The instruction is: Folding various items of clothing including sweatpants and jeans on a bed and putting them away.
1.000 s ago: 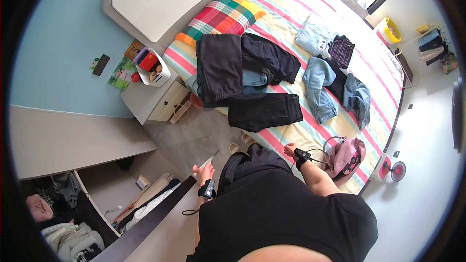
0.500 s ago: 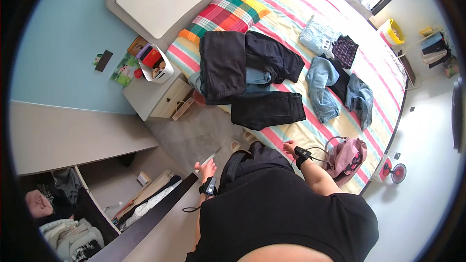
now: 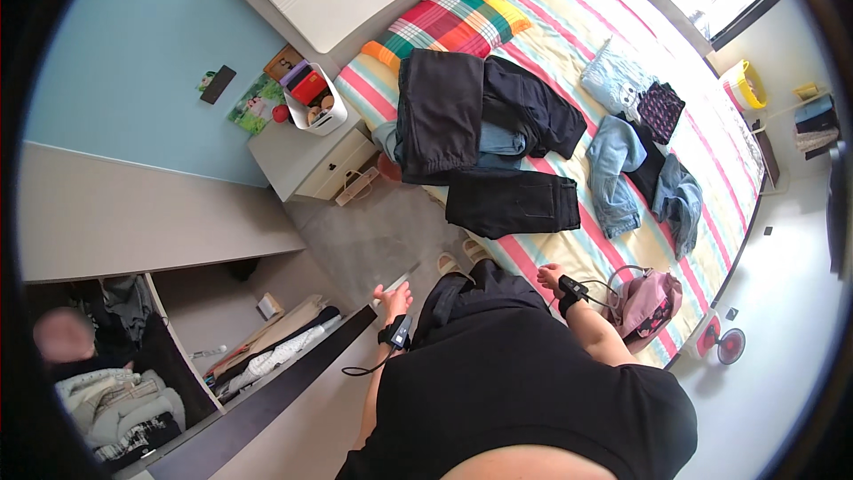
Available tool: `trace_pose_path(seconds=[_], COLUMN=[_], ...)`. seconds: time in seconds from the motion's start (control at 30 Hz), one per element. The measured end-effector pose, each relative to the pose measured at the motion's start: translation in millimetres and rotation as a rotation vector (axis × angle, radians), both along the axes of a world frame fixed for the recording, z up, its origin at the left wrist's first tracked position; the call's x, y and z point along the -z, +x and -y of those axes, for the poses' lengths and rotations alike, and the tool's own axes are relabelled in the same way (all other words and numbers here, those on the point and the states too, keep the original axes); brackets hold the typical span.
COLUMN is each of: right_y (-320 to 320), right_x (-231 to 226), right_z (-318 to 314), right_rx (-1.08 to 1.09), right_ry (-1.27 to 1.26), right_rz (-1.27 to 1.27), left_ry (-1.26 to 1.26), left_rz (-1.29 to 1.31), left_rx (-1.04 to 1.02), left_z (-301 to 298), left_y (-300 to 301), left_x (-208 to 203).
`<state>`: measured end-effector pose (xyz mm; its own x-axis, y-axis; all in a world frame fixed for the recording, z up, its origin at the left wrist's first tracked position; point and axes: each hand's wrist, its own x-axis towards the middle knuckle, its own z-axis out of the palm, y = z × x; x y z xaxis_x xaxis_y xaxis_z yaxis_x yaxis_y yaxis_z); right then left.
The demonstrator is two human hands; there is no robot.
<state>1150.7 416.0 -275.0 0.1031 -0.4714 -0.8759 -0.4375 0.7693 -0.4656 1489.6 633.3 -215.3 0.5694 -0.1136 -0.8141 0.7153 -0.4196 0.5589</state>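
Note:
My left hand point(image 3: 394, 300) is held out beside the edge of the open wardrobe door point(image 3: 293, 382), fingers apart and nothing in it. Over the near edge of the bed hovers my right hand point(image 3: 551, 276), empty, with its fingers loosely spread. Folded black trousers point(image 3: 514, 203) lie on the bed just beyond it. Further up, dark grey trousers point(image 3: 440, 111) cover blue jeans point(image 3: 500, 140) and navy trousers point(image 3: 546, 111). To the right are a spread denim jacket point(image 3: 615, 173), a light blue garment point(image 3: 613, 76) and a dark patterned garment point(image 3: 661, 111).
A pink bag point(image 3: 647, 304) rests on the bed's near right edge, with a small fan point(image 3: 730, 346) beyond. At left, the wardrobe holds folded clothes point(image 3: 142, 404). A nightstand point(image 3: 306, 164) carries a white bin point(image 3: 324, 116). A plaid pillow point(image 3: 453, 22) lies at the headboard.
The view has turned a little, so the room sits further right in the picture. Both hands remain empty and in nearly the same pose; the clothes on the bed have not moved.

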Motion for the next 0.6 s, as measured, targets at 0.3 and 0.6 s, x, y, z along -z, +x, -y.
trace_pose_path(seconds=[0.3, 0.6], right_y=[3.5, 4.9], right_x=[-1.2, 3.1], right_z=[1.3, 1.2], right_rx=[0.009, -0.03], right_ry=[0.002, 0.004], right_rz=[0.029, -0.019], left_ry=[0.02, 0.007], left_rz=[0.023, 0.033], left_rx=[0.007, 0.033], left_z=[0.8, 2.2], left_y=[0.5, 1.5], left_x=[-1.5, -6.4])
